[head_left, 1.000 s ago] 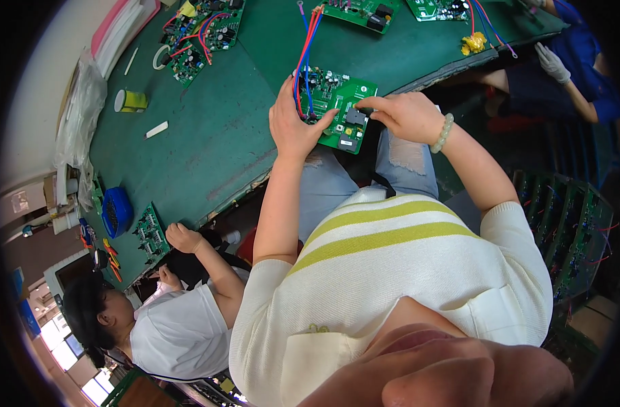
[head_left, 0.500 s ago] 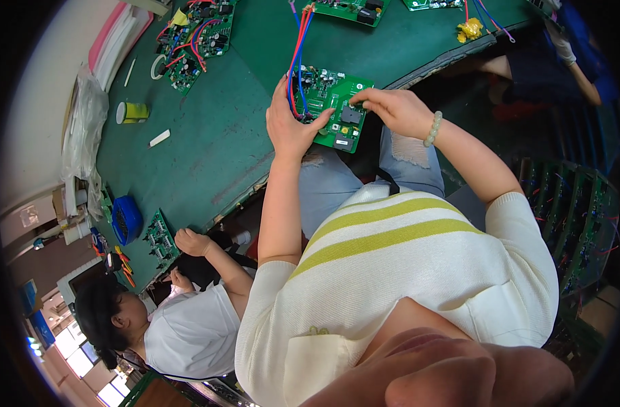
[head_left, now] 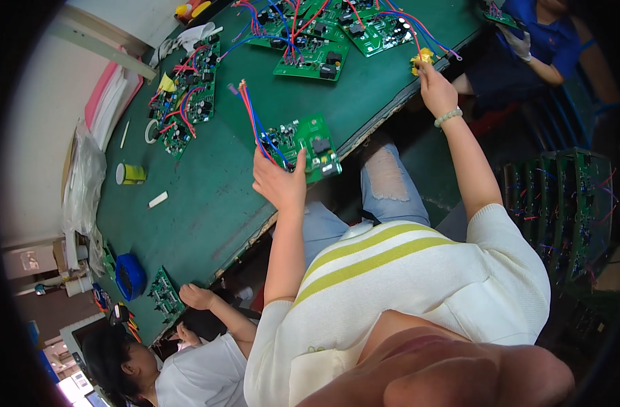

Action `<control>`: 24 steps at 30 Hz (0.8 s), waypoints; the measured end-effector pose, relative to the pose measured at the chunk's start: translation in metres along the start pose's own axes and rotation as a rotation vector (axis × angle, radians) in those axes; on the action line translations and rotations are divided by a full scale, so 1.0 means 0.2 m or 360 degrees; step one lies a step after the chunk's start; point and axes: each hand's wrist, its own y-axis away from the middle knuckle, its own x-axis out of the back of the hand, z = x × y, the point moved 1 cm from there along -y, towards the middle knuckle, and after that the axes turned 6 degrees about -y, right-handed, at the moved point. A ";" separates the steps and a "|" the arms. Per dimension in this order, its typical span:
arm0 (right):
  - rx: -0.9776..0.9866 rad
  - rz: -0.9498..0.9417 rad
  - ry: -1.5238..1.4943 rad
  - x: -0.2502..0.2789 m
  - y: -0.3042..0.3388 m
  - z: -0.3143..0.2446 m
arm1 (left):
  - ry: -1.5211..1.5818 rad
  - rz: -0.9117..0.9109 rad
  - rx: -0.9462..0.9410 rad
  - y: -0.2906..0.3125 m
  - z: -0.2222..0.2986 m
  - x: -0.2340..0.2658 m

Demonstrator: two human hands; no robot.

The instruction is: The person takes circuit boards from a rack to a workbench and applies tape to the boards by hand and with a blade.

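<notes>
My left hand [head_left: 281, 184] grips a green circuit board [head_left: 308, 144] by its near left edge, thumb on top. The board carries black blocks and small parts, and a bundle of red and blue wires [head_left: 251, 117] rises from its left side. Off to the right, my right hand [head_left: 437, 89] reaches to the table's edge with fingers together at a crumpled yellow lump [head_left: 426, 55]. What the lump is made of cannot be made out. A pale bead bracelet circles my right wrist.
Several wired boards [head_left: 310, 57] lie at the far side, with another cluster [head_left: 181, 102] to the left. A yellow-green tub [head_left: 130, 174], a white stick [head_left: 158, 200] and a blue bowl [head_left: 129, 277] stand leftward. Co-workers sit at left and far right; a board rack [head_left: 561, 210] stands right.
My right hand has left the board and stretched out to the yellow lump. The board, in my left hand, now appears lower and further left. The view has shifted, showing more far boards.
</notes>
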 end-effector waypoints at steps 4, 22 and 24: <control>-0.0110 -0.0331 0.0022 -0.09 0.02 0.10 | 0.0120 0.0189 -0.0109 0.00 -0.04 -0.07; 0.0468 -0.0981 -0.0869 0.01 0.44 -0.73 | 0.0630 -0.0075 -0.0584 -0.06 -0.18 -0.01; 0.0522 -0.1036 -0.0776 0.00 0.43 -0.77 | 0.0622 -0.0084 -0.0604 -0.07 -0.19 0.00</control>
